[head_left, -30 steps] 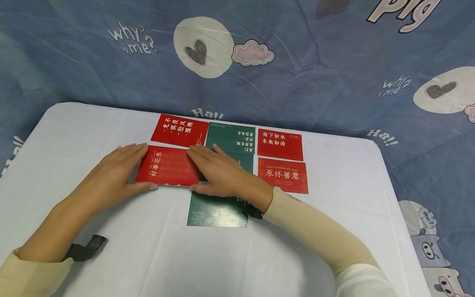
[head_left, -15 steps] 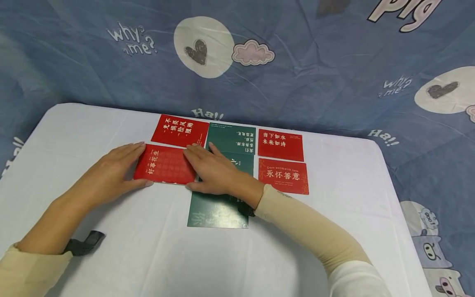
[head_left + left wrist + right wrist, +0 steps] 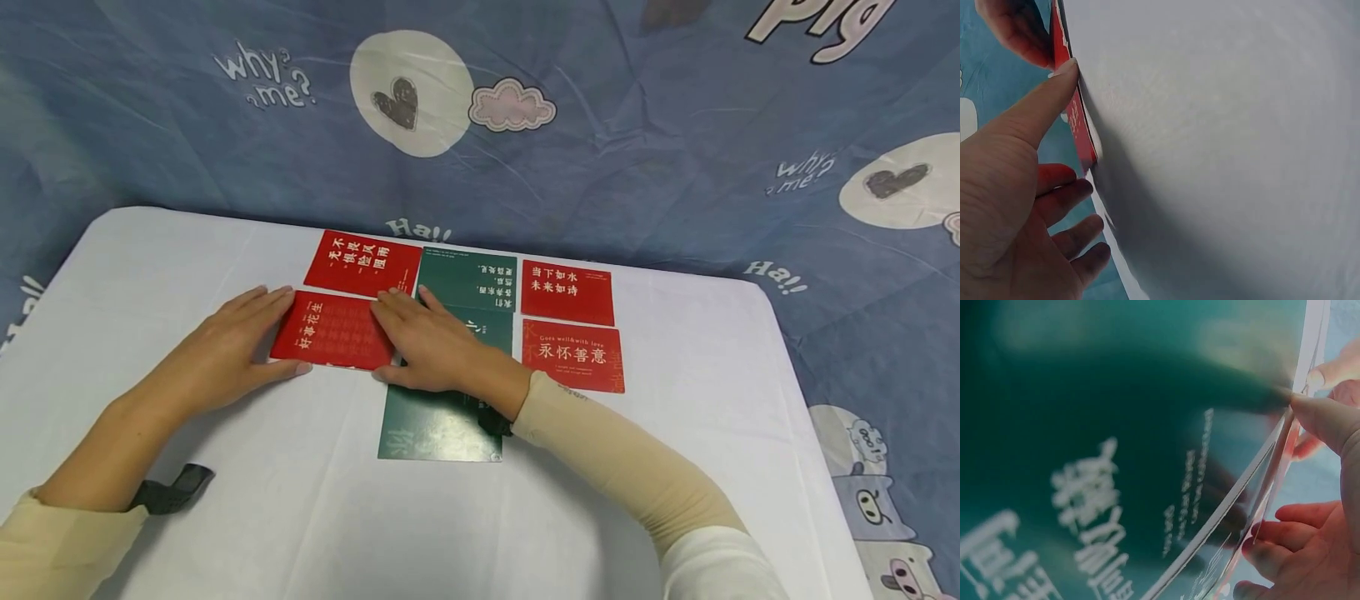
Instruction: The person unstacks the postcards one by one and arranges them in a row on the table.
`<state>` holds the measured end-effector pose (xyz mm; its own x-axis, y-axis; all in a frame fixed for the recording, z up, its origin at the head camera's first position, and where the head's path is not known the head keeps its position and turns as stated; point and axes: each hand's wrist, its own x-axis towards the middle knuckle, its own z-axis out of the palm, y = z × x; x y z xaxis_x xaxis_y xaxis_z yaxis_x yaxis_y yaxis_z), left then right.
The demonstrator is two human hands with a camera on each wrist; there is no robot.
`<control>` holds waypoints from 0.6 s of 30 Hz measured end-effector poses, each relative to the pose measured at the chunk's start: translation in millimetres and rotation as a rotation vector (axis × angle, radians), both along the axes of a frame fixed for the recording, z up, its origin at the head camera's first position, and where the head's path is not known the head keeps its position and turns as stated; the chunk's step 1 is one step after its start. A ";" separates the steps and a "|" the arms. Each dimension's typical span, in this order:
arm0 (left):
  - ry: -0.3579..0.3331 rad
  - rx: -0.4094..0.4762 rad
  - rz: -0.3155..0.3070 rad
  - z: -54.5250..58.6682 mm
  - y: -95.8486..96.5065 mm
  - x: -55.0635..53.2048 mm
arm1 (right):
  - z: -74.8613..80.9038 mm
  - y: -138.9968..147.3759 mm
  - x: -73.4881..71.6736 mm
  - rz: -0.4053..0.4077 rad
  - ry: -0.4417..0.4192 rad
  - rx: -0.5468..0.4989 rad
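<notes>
A red card with gold characters (image 3: 337, 329) lies on the table between the two hands. My left hand (image 3: 225, 350) touches its left side, fingers extended and thumb at the near corner; in the left wrist view, the thumb of the left hand (image 3: 1029, 150) meets the card's edge. At the right end, my right hand (image 3: 435, 342) touches the card with extended fingers and partly covers the green cards beneath its palm. A green card (image 3: 442, 425) sits below that hand, and its large white characters show in the right wrist view, beside the right hand (image 3: 1316, 537).
Above lie another red card (image 3: 363, 262) and a green card (image 3: 468, 279). Two more red cards, one upper (image 3: 567, 293) and one lower (image 3: 573, 358), lie to the right. A white cloth covers the table (image 3: 300, 517); a blue patterned cloth (image 3: 600, 167) hangs behind.
Both hands have shifted the red card slightly left and a little away from me, up close to the red card above. Over the last half second there is hardly any movement.
</notes>
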<state>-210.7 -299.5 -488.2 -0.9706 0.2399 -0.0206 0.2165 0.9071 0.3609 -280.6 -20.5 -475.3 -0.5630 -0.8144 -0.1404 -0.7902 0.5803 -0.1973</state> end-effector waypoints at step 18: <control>0.071 -0.018 -0.101 13.6 37.4 2.1 | 15.6 27.8 7.2 -0.018 -0.007 -0.001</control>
